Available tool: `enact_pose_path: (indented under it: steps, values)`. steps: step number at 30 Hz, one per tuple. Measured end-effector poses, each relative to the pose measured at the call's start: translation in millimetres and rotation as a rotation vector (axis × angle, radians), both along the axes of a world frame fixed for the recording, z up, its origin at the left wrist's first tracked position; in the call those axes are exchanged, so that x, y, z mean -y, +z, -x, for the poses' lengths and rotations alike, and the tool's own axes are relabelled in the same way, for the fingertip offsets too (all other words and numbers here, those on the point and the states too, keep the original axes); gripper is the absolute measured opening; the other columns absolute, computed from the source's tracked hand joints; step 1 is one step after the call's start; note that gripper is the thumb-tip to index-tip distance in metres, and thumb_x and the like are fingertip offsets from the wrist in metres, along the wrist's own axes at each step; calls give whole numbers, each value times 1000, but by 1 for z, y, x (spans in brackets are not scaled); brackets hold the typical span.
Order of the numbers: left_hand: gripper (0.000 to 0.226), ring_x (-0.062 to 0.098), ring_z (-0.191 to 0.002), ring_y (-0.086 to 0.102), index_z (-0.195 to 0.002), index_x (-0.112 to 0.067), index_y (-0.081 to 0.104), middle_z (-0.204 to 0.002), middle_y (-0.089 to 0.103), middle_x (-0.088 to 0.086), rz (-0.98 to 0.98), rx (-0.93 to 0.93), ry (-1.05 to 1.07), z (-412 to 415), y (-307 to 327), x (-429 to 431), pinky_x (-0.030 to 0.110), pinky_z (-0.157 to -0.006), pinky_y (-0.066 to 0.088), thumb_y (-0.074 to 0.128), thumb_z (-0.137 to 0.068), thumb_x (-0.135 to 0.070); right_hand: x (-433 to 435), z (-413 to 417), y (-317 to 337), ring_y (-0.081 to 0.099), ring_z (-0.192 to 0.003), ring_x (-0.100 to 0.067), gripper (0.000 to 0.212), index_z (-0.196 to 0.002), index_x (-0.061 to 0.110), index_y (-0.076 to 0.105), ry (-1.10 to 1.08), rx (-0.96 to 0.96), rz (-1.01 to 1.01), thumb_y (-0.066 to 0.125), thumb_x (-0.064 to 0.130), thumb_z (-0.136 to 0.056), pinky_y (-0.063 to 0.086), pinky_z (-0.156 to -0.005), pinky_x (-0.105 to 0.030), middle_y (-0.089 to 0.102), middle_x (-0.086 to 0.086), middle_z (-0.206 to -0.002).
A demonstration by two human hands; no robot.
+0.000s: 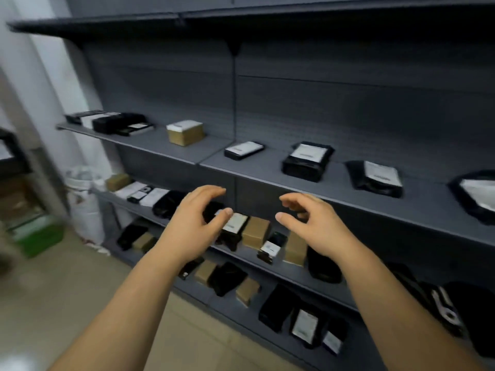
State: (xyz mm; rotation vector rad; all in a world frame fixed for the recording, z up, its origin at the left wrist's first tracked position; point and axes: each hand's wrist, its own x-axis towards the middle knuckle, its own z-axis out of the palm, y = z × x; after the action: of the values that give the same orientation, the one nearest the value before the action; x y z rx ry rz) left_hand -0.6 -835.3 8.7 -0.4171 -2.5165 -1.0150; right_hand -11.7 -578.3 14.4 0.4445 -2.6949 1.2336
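Pouch [237, 224], black with a white label turned up, lies flat on the shelf [288, 270] at hand height. Just to its right is a brown box [255, 232], so close that I cannot tell whether the two touch. Both bare arms are stretched toward this spot.

The left grip [192, 223] hangs in front of the pouch's left part, fingers spread and gently bent, thumb pointing at the label. It has hold of nothing, and the view does not settle whether the thumb tip touches the pouch. The right grip [318, 226] is just as wide and just as empty, its fingers loosely curved and its thumb aimed left toward the box. The palms face each other with pouch and box between them. That reads to me as an approach from two sides, since a soft bag lifts more easily from both ends than from a pinch at one.

Further right on the same shelf are a small box [269, 250] with a white label, a tan box [294, 249] and a dark bag [322, 266]. The upper shelf [267, 172] carries more labelled bags, each well apart from the next. The goods lie flat with labels up, probably so each can be read and taken without disturbing the rest. Here the brown box crowds the pouch, so the right-hand fingers will likely have to slip in between them.
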Motion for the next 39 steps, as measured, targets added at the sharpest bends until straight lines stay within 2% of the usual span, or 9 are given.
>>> enact_pose_path:
  steps: [4, 7, 11, 17, 21, 24, 26, 33, 39]
  values:
    - [42, -7, -119, 40, -132, -30, 52, -132, 47, -21, 3, 6, 167, 36, -4, 95, 5, -94, 27, 58, -92, -43, 100, 81, -1, 55, -111, 3, 34, -122, 37, 60, 172, -3, -18, 68, 41, -89, 44, -96, -20, 58, 19, -119]
    - [42, 0, -123, 43, -130, -28, 54, -132, 49, -16, 27, 7, 285, 62, -6, 165, 0, -91, 27, 59, -91, -41, 180, 140, -3, 54, -112, 1, 35, -124, 36, 59, 296, -17, -1, 67, 41, -90, 44, -95, -20, 57, 19, -120]
    - [41, 4, -125, 43, -129, -26, 56, -130, 50, -15, 41, -13, 471, 89, 1, 257, 23, -107, 34, 60, -90, -40, 299, 211, 0, 53, -111, 2, 36, -125, 34, 59, 476, -28, 15, 66, 41, -90, 43, -93, -20, 56, 17, -121]
    - [41, 3, -114, 48, -125, -27, 58, -120, 49, -18, 40, -5, 714, 110, 5, 386, 27, -102, 40, 61, -87, -43, 468, 276, 5, 55, -110, 0, 33, -119, 34, 62, 713, -35, 1, 68, 41, -88, 49, -97, -29, 57, 18, -116]
    - [43, 7, -125, 45, -128, -29, 56, -130, 51, -13, 12, 15, 772, 144, -6, 467, 36, -109, 39, 61, -88, -43, 555, 318, 1, 59, -107, -4, 28, -112, 42, 60, 764, -62, 1, 69, 42, -85, 51, -97, -36, 59, 17, -113]
    - [42, 7, -126, 45, -128, -28, 57, -130, 51, -13, 16, 0, 746, 192, -14, 526, 34, -108, 39, 61, -88, -42, 606, 356, -6, 59, -106, -5, 27, -109, 47, 58, 739, -51, -6, 70, 42, -86, 52, -95, -35, 59, 18, -113]
    - [43, 2, -123, 44, -128, -27, 57, -129, 50, -15, 17, 17, 689, 234, -15, 561, 24, -106, 36, 60, -88, -43, 631, 385, -9, 58, -104, -3, 27, -112, 42, 60, 683, -31, -14, 70, 39, -87, 51, -93, -31, 58, 16, -113]
    - [38, -3, -119, 41, -128, -26, 56, -130, 52, -14, 92, 21, 340, 406, -7, 625, 15, -101, 30, 60, -92, -39, 650, 493, -18, 54, -105, 3, 33, -121, 33, 61, 326, -9, -8, 66, 42, -89, 45, -87, -18, 54, 19, -117]
    - [39, 5, -120, 44, -129, -21, 56, -131, 49, -10, 134, 51, 30, 543, -21, 597, 13, -95, 37, 61, -93, -34, 607, 562, -34, 51, -112, -7, 38, -126, 29, 59, -46, 27, -31, 63, 44, -92, 46, -98, -32, 51, 13, -122]
